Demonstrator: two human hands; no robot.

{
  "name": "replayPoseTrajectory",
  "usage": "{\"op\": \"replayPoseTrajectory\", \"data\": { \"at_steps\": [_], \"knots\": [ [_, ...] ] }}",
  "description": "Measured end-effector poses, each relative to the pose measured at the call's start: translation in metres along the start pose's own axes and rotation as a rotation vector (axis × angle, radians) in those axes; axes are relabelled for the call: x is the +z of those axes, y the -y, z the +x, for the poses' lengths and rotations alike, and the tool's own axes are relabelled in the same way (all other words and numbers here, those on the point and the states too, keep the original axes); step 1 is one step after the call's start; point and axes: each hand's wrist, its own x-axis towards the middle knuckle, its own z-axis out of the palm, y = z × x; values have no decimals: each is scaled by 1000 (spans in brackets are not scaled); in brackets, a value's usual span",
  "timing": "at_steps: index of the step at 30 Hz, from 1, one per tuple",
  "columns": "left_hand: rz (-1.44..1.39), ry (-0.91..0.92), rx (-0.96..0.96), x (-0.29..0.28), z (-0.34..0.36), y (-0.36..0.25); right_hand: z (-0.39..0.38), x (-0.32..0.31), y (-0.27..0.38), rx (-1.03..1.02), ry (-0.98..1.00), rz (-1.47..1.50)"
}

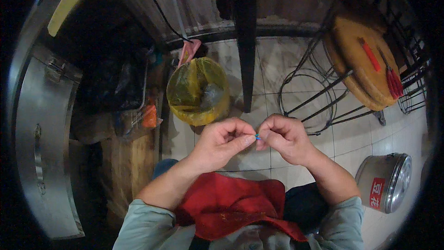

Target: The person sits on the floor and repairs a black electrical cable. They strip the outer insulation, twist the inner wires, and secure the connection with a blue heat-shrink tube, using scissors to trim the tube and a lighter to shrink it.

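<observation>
Ahead of you stands a yellow-lined bin [203, 119], with a pink-ended pole [188, 53] just behind it. To your right, a stool [350, 34] carries a red strip [369, 54] and a red-handled tool [394, 83]. Nearer you, a steel pot [385, 183] (red-labelled, lid on) sits on the tiles [293, 176]. A steel cabinet [53, 157] lines your left.

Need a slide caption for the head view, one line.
Left hand and right hand pinch a tiny blue-and-green piece near a round bin lined with yellow plastic.
</observation>
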Motion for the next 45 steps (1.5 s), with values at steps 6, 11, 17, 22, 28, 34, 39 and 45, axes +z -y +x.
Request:
{"op": "replayPoseTrajectory", "data": {
  "at_steps": [6, 11, 17, 22, 28, 34, 39, 45],
  "knots": [
    [-46, 31, -10, 0, 0, 0, 1, 3, -2, -70, -32, 46],
    [-51, 43, -49, -1, 0, -1, 1, 3, -2, -122, -63, -16],
    [-88, 8, -65, -4, 0, 3, 3, 1, -1, -109, -101, 39],
    [-93, 7, -63, -6, 0, 5, 4, -1, 1, -115, -95, 41],
    [-94, -3, -42, -9, 1, 9, 5, -3, -1, -108, -52, 140],
    [-117, -10, 11, -9, 2, 11, 2, -1, 1, -88, 4, 111],
    [-113, -8, 36, -8, 2, 11, 0, 2, 0, -68, 8, 137],
    [-133, 4, 37, -7, 1, 9, -2, 0, 1, -76, 46, 170]
  ]
}}
